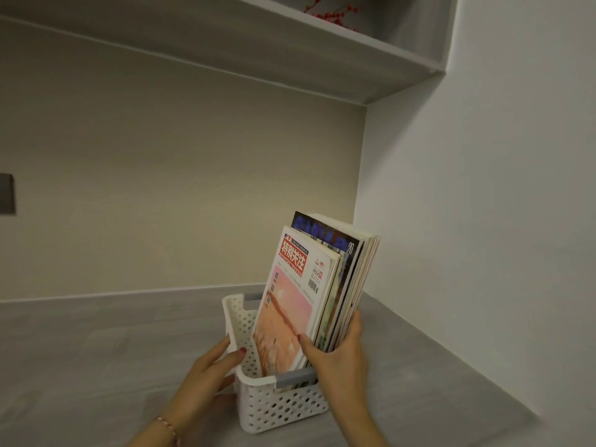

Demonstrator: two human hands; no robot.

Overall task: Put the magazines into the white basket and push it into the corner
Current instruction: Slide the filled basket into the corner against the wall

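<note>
A white perforated basket (283, 406) with grey handles stands on the grey counter. Several magazines (309, 285) stand upright inside it, leaning to the right; the front one has a pink cover with a red title block. My right hand (338, 359) grips the magazines' lower right edge, thumb on the front cover. My left hand (206, 375) holds the basket's left wall, thumb over the rim.
The grey counter (96, 350) meets a beige back wall and a white side wall (483, 221), forming a corner just behind and right of the basket. A grey shelf (290, 53) hangs overhead with red berry sprigs (332, 14). A dark wall plate (6, 193) sits at far left.
</note>
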